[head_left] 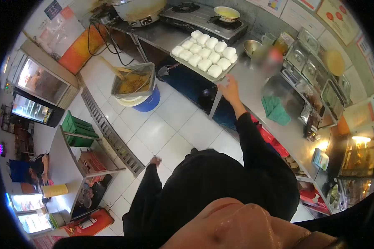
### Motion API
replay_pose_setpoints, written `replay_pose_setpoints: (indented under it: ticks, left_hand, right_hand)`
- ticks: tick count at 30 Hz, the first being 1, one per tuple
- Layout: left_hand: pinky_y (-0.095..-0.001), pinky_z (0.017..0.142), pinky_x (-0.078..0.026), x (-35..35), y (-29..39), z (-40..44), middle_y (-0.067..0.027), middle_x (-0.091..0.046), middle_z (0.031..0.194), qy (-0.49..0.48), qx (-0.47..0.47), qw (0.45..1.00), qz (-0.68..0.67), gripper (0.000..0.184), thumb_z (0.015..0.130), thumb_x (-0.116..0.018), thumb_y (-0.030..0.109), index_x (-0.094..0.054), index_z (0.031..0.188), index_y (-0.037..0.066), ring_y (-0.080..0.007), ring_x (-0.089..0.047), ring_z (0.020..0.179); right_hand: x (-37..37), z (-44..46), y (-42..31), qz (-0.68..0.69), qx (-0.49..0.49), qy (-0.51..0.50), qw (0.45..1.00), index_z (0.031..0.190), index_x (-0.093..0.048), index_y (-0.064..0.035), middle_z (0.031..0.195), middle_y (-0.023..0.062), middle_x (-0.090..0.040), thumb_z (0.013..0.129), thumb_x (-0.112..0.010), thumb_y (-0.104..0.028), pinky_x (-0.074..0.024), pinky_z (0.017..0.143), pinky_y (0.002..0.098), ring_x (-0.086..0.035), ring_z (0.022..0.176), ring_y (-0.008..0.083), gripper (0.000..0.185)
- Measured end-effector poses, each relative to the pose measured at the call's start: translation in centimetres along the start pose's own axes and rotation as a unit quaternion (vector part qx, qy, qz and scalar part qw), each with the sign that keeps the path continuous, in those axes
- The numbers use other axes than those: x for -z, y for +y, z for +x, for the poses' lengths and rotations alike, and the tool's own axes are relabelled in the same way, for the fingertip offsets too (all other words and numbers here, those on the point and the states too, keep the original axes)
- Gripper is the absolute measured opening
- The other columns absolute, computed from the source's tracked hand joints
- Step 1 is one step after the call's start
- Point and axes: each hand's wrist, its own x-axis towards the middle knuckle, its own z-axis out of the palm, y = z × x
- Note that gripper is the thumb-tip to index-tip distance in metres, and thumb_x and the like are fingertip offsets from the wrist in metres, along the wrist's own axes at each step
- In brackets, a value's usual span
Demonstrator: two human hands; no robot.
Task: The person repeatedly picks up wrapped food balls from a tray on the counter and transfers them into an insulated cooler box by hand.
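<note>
My right hand (229, 89) reaches out over the steel counter, near the front corner of a tray (217, 77). Its fingers look apart with nothing in them; whether they touch the tray I cannot tell. Rows of plump white pieces (204, 53), perhaps dough balls or buns, fill the tray, which lies at the counter's edge. Low at my side over the tiled floor hangs my left hand (155, 161), small in view, its fingers too unclear to read.
A rectangular tub of brown food (133, 83) rests on a blue bucket (147, 101) on the floor. Behind the tray stands a stove (201, 18) with a pan (227, 14). A green cloth (275, 110) lies on the counter. At far left, a person (39, 168) leans over a table.
</note>
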Motion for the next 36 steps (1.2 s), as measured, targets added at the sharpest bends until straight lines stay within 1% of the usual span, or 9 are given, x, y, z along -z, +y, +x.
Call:
replay_pose_setpoints:
  ticks: [1,3,8,14,18,22,25,29,36]
  left_hand:
    - [-0.0453,0.085,-0.052,2.6,3.8,1.2,-0.0196,-0.067,0.106,0.149,-0.034,0.985,0.077,0.049,0.088,-0.059,0.047,-0.064,0.113,0.004,-0.0345,-0.064,0.098]
    - [-0.0440,0.094,-0.048,8.6,9.7,7.8,-0.0197,-0.064,0.115,0.165,-0.137,0.975,-0.065,0.045,0.085,-0.064,0.040,-0.062,0.117,0.008,-0.0365,-0.060,0.109]
    - [-0.0381,0.082,-0.051,23.3,33.2,13.9,-0.0139,-0.069,0.099,0.062,-0.258,0.960,-0.089,0.036,0.087,-0.065,0.031,-0.059,0.119,0.014,-0.0301,-0.065,0.092]
    - [-0.0324,0.082,-0.049,31.3,47.3,12.5,-0.0079,-0.066,0.097,-0.004,-0.399,0.884,-0.245,0.041,0.091,-0.065,0.025,-0.055,0.128,0.012,-0.0191,-0.063,0.089]
    - [-0.0401,0.091,-0.048,35.8,51.8,15.0,-0.0117,-0.060,0.116,-0.131,-0.336,0.849,-0.386,0.049,0.100,-0.050,0.035,-0.043,0.140,0.008,-0.0252,-0.060,0.104]
    - [-0.0657,0.102,-0.036,40.0,56.2,16.9,-0.0198,-0.034,0.143,-0.438,-0.174,0.545,-0.693,0.082,0.092,-0.026,0.072,-0.026,0.150,0.014,-0.0384,-0.037,0.136]
    - [-0.0523,0.086,-0.046,41.2,56.3,20.9,-0.0126,-0.043,0.130,-0.600,-0.196,0.389,-0.671,0.087,0.083,-0.051,0.071,-0.032,0.147,0.015,-0.0296,-0.049,0.111]
    - [-0.0448,0.077,-0.046,42.7,53.8,21.9,-0.0111,-0.047,0.122,-0.627,-0.181,0.348,-0.673,0.078,0.083,-0.055,0.065,-0.040,0.141,0.015,-0.0278,-0.049,0.102]
    - [-0.0605,0.095,-0.044,48.3,50.8,24.1,-0.0180,-0.036,0.146,-0.638,-0.119,0.388,-0.654,0.101,0.076,-0.047,0.081,-0.029,0.148,0.013,-0.0421,-0.038,0.132]
  right_hand:
    - [-0.7,3.2,1.9,-0.028,0.025,0.012,0.999,0.126,-0.047,-0.0080,0.112,0.0211,-0.053,0.069,-0.080,-0.023,-0.0459,0.089,0.0422,-0.051,0.106,0.0343,0.068]
    - [-2.3,9.2,6.1,-0.070,0.038,0.037,0.996,0.127,-0.047,-0.0081,0.114,0.0209,-0.052,0.068,-0.081,-0.023,-0.0458,0.090,0.0430,-0.051,0.106,0.0348,0.070]
    - [-4.3,23.2,11.4,-0.303,0.051,0.102,0.946,0.131,-0.046,-0.0105,0.120,0.0170,-0.052,0.064,-0.083,-0.028,-0.0453,0.090,0.0475,-0.051,0.109,0.0370,0.079]
    - [-5.4,28.8,11.6,-0.399,-0.174,-0.061,0.898,0.136,-0.041,-0.0151,0.127,0.0153,-0.051,0.059,-0.082,-0.033,-0.0415,0.095,0.0509,-0.047,0.122,0.0374,0.089]
    - [-3.2,27.7,7.4,-0.288,-0.091,-0.129,0.945,0.132,-0.047,-0.0129,0.131,0.0163,-0.051,0.056,-0.083,-0.041,-0.0317,0.101,0.0561,-0.046,0.126,0.0331,0.088]
    - [-3.2,26.9,-0.4,-0.124,0.098,-0.254,0.954,0.130,-0.053,-0.0158,0.130,0.0139,-0.052,0.055,-0.084,-0.038,-0.0279,0.110,0.0492,-0.043,0.129,0.0314,0.084]
    - [-4.5,30.7,4.0,-0.055,0.139,-0.136,0.979,0.126,-0.058,-0.0179,0.131,0.0142,-0.049,0.059,-0.085,-0.032,-0.0352,0.107,0.0459,-0.045,0.125,0.0334,0.074]
    - [-8.3,31.9,7.4,-0.376,-0.114,-0.126,0.911,0.132,-0.050,-0.0183,0.127,0.0156,-0.050,0.059,-0.083,-0.029,-0.0398,0.101,0.0490,-0.048,0.120,0.0361,0.081]
    - [-7.5,32.1,4.8,-0.267,-0.149,-0.026,0.952,0.126,-0.053,-0.0151,0.118,0.0085,-0.058,0.054,-0.080,-0.025,-0.0413,0.096,0.0499,-0.053,0.115,0.0294,0.078]
